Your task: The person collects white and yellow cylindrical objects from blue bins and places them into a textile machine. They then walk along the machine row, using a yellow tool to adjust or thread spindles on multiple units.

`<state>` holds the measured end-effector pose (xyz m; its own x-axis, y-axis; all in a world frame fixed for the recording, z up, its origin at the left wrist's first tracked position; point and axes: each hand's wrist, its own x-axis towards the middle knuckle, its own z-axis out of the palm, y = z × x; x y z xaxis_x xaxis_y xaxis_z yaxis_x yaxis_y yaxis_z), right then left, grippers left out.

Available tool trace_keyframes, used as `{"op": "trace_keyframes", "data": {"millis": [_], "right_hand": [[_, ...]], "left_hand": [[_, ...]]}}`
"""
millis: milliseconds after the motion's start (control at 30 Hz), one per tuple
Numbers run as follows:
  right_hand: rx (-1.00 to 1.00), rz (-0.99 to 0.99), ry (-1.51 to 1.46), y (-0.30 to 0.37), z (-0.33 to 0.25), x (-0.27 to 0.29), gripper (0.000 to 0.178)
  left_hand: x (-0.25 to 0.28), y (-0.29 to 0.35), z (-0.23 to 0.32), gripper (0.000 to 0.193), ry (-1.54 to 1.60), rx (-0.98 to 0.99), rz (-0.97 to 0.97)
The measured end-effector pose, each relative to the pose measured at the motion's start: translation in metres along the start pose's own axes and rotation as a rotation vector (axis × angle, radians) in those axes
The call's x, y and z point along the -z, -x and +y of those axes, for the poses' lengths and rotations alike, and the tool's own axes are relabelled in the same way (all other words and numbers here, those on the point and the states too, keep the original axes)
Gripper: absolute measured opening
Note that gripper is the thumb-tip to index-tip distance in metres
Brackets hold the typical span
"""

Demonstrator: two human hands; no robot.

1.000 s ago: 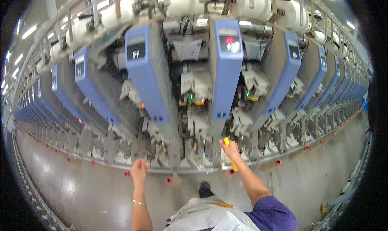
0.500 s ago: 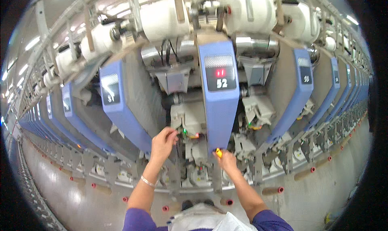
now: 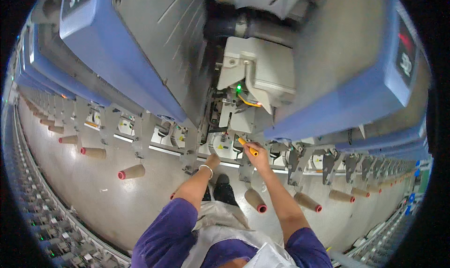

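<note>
My right hand (image 3: 258, 158) is closed around a slim yellow stick-shaped tool (image 3: 247, 146), whose exact kind I cannot make out. The tool slants up and left toward the lower part of a winding unit. Low at the same unit, my left hand (image 3: 213, 162) reaches in beside a white part with a yellow warning label (image 3: 220, 147); its fingers are hidden. Above both hands sits a pale grey machine head (image 3: 260, 68) with a lit green lamp (image 3: 239, 88).
Blue-edged machine panels (image 3: 119, 57) rise on the left, with another blue panel (image 3: 347, 106) on the right. Brown cones with red ends, such as one cone (image 3: 254, 200) near my right forearm, stick out along the row. Rows of machinery (image 3: 51, 221) curve along the lower left.
My view has tipped down and closer to the machine. My left hand has dropped from beside the machine head to the unit's lower part. The yellow tool remains in my right hand.
</note>
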<state>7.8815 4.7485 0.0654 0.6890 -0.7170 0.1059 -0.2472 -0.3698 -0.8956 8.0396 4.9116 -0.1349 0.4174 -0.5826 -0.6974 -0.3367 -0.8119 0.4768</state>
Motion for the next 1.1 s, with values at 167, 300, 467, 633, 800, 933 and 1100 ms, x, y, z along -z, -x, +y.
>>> {"op": "trace_keyframes", "data": {"millis": [167,300,467,633,800,933,1100], "right_hand": [[-0.134,-0.133,0.031,-0.017,0.027,-0.038,0.015],[-0.153,-0.128,-0.034,0.004,0.019,0.005,0.015],[-0.269,0.066,-0.088,0.085,0.003,0.101,0.011],[-0.289,0.362,0.12,0.163,-0.005,0.138,0.031],[-0.487,0.475,0.003,0.197,-0.03,0.152,0.033],[-0.442,0.36,0.018,0.18,-0.082,0.162,0.038],[-0.356,0.0,0.038,0.123,-0.164,0.137,0.031]], "left_hand": [[-0.048,-0.075,-0.026,0.058,0.256,0.1,0.117],[-0.079,-0.16,-0.065,0.075,0.38,0.129,0.219],[-0.123,-0.254,-0.125,0.098,0.475,0.069,0.415],[-0.176,-0.26,-0.15,0.046,0.883,-0.054,0.479],[-0.113,-0.189,-0.08,0.031,1.335,0.177,0.394],[0.009,-0.057,-0.012,0.034,1.583,0.17,-0.061],[0.144,0.142,0.045,0.031,1.893,-0.086,-0.373]]}}
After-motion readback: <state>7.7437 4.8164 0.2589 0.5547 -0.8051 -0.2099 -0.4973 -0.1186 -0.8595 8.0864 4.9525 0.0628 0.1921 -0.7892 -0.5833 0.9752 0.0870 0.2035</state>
